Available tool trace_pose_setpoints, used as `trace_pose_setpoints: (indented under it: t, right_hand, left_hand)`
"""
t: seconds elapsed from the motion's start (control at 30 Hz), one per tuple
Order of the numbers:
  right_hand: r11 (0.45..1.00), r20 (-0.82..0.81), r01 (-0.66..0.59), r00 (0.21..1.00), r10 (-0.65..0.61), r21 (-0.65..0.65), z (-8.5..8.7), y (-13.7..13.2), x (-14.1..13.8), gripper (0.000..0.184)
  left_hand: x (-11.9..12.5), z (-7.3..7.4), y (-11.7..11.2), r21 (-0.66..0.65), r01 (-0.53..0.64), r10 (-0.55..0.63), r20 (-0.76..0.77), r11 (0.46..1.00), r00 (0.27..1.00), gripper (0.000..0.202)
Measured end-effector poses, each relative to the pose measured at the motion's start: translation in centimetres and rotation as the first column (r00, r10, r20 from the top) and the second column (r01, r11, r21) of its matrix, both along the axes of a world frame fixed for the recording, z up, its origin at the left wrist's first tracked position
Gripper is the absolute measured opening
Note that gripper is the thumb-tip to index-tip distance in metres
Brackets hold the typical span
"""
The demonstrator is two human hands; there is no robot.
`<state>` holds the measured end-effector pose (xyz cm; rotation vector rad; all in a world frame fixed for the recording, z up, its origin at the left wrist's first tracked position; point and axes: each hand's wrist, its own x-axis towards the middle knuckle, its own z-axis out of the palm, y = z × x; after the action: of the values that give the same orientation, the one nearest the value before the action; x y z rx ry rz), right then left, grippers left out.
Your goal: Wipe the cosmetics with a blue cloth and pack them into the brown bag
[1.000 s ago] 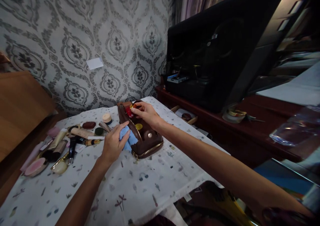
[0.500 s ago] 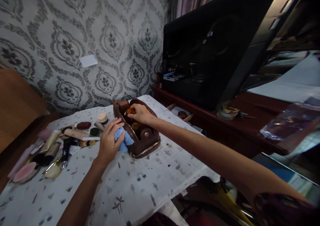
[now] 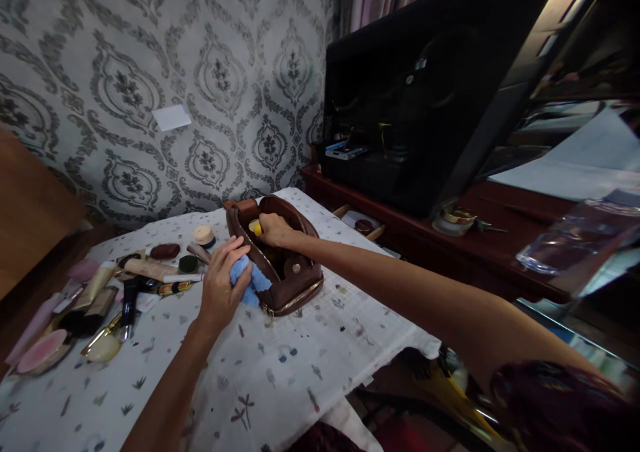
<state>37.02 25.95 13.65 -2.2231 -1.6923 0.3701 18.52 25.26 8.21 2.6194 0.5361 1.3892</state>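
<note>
Our right hand (image 3: 275, 229), grip unclear, reaches into the twelve-o'clock bag (image 3: 291, 291); our left hand (image 3: 223, 275), half-curled round cloth (image 3: 257, 281), should steady it.

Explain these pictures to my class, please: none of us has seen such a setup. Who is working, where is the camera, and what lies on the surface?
There is no machine here: a person works with bare hands. Every picture comes from one camera worn on that person's head, looking forward and down. On the patterned white cloth sit an open brown bag and, to its left, a scatter of what look like cosmetics. The left hand is at the bag's left edge, holding a blue cloth against it. The right hand reaches inside the bag, a yellow item at its fingertips; whether it is gripped is hard to tell.
</note>
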Motion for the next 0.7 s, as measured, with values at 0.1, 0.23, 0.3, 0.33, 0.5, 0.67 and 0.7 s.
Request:
trace_pose_setpoints:
  t: [0.1, 0.23, 0.3, 0.33, 0.5, 0.67, 0.7]
  right_hand:
    - [0.999, 0.01, -0.02, 1.0, 0.02, -0.03, 0.1, -0.1, 0.3, 0.031]
    - [0.999, 0.01, -0.014, 1.0, 0.014, -0.046, 0.2, 0.0, 0.5, 0.033]
    - [0.999, 0.011, -0.006, 1.0, 0.007, -0.047, 0.2, 0.1, 0.5, 0.034]
    - [0.999, 0.013, -0.003, 1.0, 0.004, -0.044, 0.3, 0.2, 0.5, 0.034]
    - [0.999, 0.024, 0.022, 0.999, -0.021, -0.042, 0.3, 0.7, 0.5, 0.034]
    - [0.998, 0.037, 0.011, 0.999, -0.009, -0.061, 0.0, 1.3, 0.9, 0.037]
    - [0.998, 0.04, 0.002, 0.999, 0.001, -0.068, 0.0, 1.4, 1.0, 0.038]
  left_hand:
    - [0.0, 0.0, -0.1, 0.006, 0.003, -0.003, 0.005, 1.0, 1.0, 0.024]
    - [0.0, 0.1, -0.1, -0.013, -0.006, 0.006, -0.002, 1.0, 1.0, 0.026]
    - [0.1, 0.1, -0.1, -0.021, -0.009, 0.009, -0.003, 1.0, 1.0, 0.026]
    - [0.1, 0.1, -0.1, -0.022, -0.01, 0.01, -0.002, 1.0, 1.0, 0.026]
    - [0.1, 0.0, -0.1, -0.011, -0.004, 0.005, 0.009, 1.0, 1.0, 0.025]
    - [0.1, 0.0, -0.1, -0.015, -0.007, 0.007, 0.005, 1.0, 1.0, 0.025]
    - [0.1, 0.0, -0.1, -0.015, -0.006, 0.006, 0.004, 1.0, 1.0, 0.026]
